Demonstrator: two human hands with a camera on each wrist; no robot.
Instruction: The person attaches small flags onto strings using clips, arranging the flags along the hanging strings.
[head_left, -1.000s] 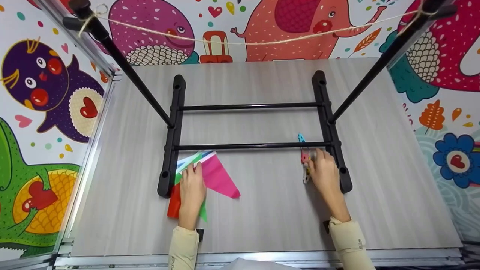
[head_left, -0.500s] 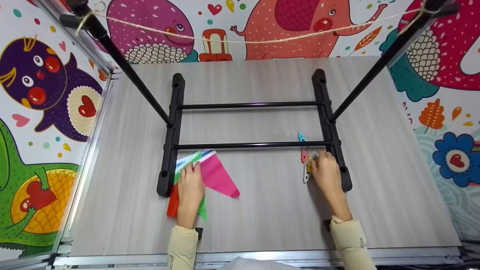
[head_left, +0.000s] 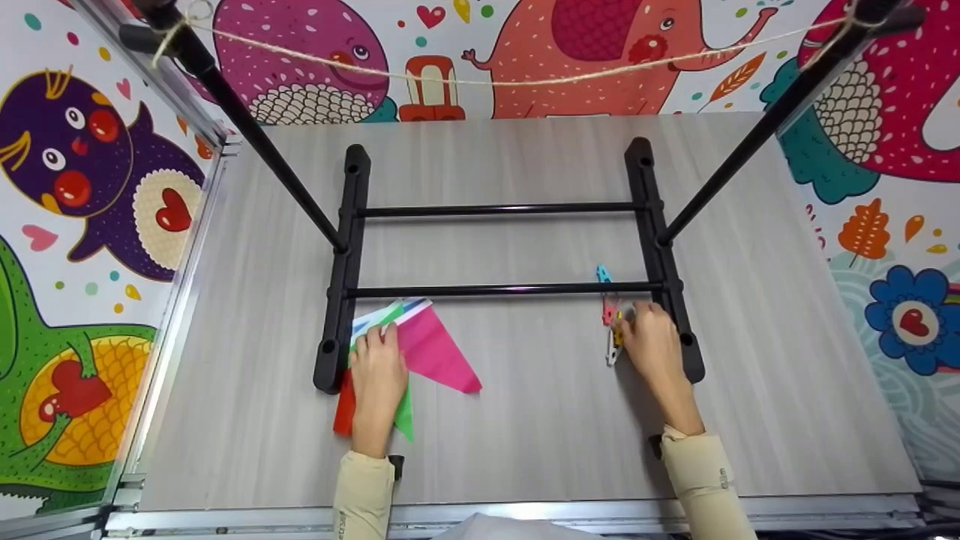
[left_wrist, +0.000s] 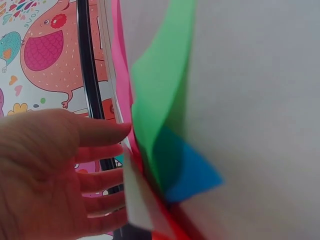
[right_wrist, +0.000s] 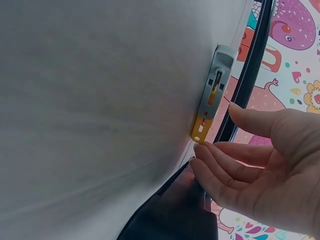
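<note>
A small pile of coloured pennant flags, with a pink flag [head_left: 439, 349], a green flag [head_left: 404, 416] and a red flag [head_left: 343, 409] showing, lies by the left foot of a black stand. My left hand [head_left: 379, 375] rests over the pile. Its thumb and fingers [left_wrist: 102, 180] reach the flags' edge without curling round it. Several clothespins lie in a column on the right: blue [head_left: 604, 274], pink [head_left: 609, 311], yellow [head_left: 618, 331] and grey [head_left: 611, 354]. My right hand [head_left: 652, 345] is beside the yellow one, its thumb and fingertips apart, gripping nothing.
The black stand's front crossbar [head_left: 495, 290] runs just beyond both hands, and a second crossbar [head_left: 495, 211] lies behind it. Two slanting posts carry a twine string [head_left: 525, 81] above the table [head_left: 525, 420]. Printed walls surround the back and sides.
My right hand has drawn slightly right from the clothespins, leaving the yellow one more exposed. My left hand has shifted a little left over the flags, which lie nearly unchanged.
</note>
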